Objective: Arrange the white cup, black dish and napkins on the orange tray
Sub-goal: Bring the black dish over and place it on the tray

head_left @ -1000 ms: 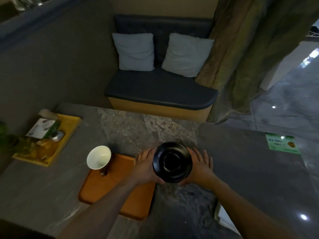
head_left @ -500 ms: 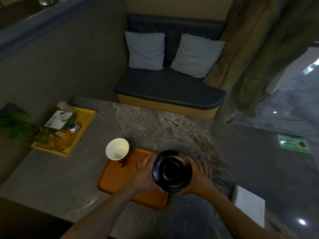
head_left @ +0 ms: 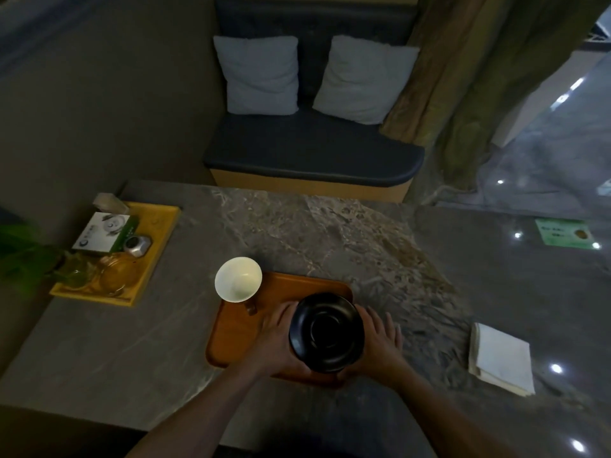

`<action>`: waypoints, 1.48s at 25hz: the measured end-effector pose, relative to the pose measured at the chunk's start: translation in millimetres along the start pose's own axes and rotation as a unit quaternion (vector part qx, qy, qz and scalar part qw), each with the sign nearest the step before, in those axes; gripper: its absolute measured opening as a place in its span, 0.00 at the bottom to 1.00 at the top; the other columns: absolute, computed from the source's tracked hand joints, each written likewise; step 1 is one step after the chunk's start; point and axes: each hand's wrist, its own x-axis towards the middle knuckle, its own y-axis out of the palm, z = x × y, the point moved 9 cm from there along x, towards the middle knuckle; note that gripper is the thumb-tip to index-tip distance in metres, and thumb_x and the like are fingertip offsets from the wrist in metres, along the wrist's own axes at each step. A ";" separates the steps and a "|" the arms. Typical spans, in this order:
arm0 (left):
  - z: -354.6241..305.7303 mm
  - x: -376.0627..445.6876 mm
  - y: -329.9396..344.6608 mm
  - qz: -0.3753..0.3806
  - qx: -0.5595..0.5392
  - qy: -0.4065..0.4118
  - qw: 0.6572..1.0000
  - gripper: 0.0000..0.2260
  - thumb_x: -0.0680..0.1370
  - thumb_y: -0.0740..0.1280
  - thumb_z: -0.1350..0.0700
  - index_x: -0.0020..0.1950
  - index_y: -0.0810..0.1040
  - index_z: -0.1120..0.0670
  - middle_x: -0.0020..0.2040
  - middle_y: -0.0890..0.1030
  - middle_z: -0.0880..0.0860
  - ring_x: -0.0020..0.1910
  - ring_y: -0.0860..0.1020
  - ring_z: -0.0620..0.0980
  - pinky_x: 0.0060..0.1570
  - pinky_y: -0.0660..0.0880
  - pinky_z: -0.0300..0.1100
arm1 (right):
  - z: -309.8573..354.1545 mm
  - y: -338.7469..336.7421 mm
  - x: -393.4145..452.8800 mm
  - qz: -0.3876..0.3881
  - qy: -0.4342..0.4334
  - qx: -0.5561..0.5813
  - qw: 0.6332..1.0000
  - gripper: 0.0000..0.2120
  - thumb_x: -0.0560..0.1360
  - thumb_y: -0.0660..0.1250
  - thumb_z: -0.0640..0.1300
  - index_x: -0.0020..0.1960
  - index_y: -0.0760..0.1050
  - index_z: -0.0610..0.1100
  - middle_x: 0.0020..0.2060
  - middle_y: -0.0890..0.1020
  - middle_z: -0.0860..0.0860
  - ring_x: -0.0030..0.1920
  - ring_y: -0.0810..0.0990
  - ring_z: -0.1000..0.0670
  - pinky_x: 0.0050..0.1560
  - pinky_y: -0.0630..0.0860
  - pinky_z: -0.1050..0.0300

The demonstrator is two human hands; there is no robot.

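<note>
Two hands clasp the black dish [head_left: 326, 332] from opposite sides: the left hand [head_left: 276, 338] wraps its left edge, the right hand [head_left: 375, 342] presses against its right edge with fingers [head_left: 390, 327] spread and pointing away from the person. Both grips are closed on the dish, which is held above the right part of the orange tray [head_left: 238, 328]; whether its base touches the tray cannot be told, since the dish hides the spot beneath it. The dish faces the camera, showing a round recessed centre ringed by a broad rim.

Left of the grip and a little farther away, the white cup [head_left: 238, 279] stands upright at the tray's far left corner, its mouth open and its small dark handle [head_left: 250, 305] pointing back toward the person. To the right of the grip, well apart from the tray, the folded white napkins [head_left: 501, 357] lie flat on the grey stone table [head_left: 330, 233].

Far to the left of the grip, a yellow tray [head_left: 162, 226] sits near the table's edge, carrying a white and green box [head_left: 104, 233], a small silver object [head_left: 137, 246] and glass pieces [head_left: 112, 276]. Beyond the table, straight ahead of the hands, a dark bench [head_left: 310, 153] holds two pale cushions [head_left: 261, 74], with a curtain [head_left: 469, 71] hanging to its right.
</note>
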 end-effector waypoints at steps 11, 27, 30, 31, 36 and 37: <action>30.1 21.3 12.3 0.078 0.065 -0.026 0.995 0.61 0.57 0.79 0.37 0.78 0.43 0.45 0.79 0.46 0.47 0.79 0.44 0.52 0.76 0.51 0.53 | 0.8 18.8 18.1 -0.009 0.032 0.000 0.999 0.66 0.46 0.69 0.76 0.72 0.33 0.64 0.78 0.42 0.53 0.76 0.36 0.38 0.72 0.38 0.30; 38.7 34.7 17.3 0.095 0.072 -0.044 0.992 0.62 0.60 0.81 0.43 0.78 0.37 0.44 0.80 0.39 0.47 0.78 0.36 0.53 0.76 0.47 0.54 | 4.1 10.3 18.3 -0.054 0.051 -0.031 0.997 0.54 0.65 0.68 0.71 0.75 0.33 0.62 0.78 0.45 0.51 0.77 0.40 0.37 0.74 0.42 0.32; 38.5 31.2 17.2 0.093 0.060 -0.055 0.992 0.61 0.62 0.80 0.44 0.78 0.37 0.45 0.80 0.39 0.48 0.78 0.36 0.53 0.76 0.47 0.54 | 3.2 14.3 18.0 -0.040 0.055 -0.029 0.997 0.54 0.67 0.67 0.69 0.74 0.29 0.62 0.79 0.42 0.51 0.77 0.37 0.38 0.73 0.40 0.32; 37.9 28.9 17.4 0.092 0.055 -0.061 0.992 0.61 0.63 0.80 0.44 0.78 0.37 0.46 0.80 0.39 0.49 0.79 0.37 0.53 0.77 0.47 0.53 | 3.0 15.6 16.2 -0.036 0.060 -0.024 0.997 0.55 0.66 0.67 0.70 0.74 0.29 0.61 0.79 0.41 0.51 0.77 0.37 0.38 0.73 0.40 0.33; 33.8 12.1 16.8 0.063 0.064 -0.091 0.992 0.55 0.67 0.77 0.43 0.79 0.39 0.50 0.81 0.42 0.52 0.79 0.41 0.54 0.77 0.46 0.52 | 2.3 24.5 -1.0 -0.038 0.088 0.003 0.995 0.56 0.64 0.67 0.72 0.75 0.32 0.59 0.79 0.44 0.52 0.78 0.42 0.40 0.74 0.47 0.36; 32.2 8.1 15.6 0.056 0.065 -0.096 0.992 0.54 0.68 0.76 0.43 0.79 0.40 0.50 0.81 0.42 0.52 0.79 0.42 0.54 0.77 0.46 0.52 | 2.5 24.4 -4.6 -0.036 0.092 0.003 0.995 0.56 0.64 0.67 0.73 0.76 0.34 0.58 0.79 0.46 0.52 0.78 0.43 0.41 0.74 0.48 0.37</action>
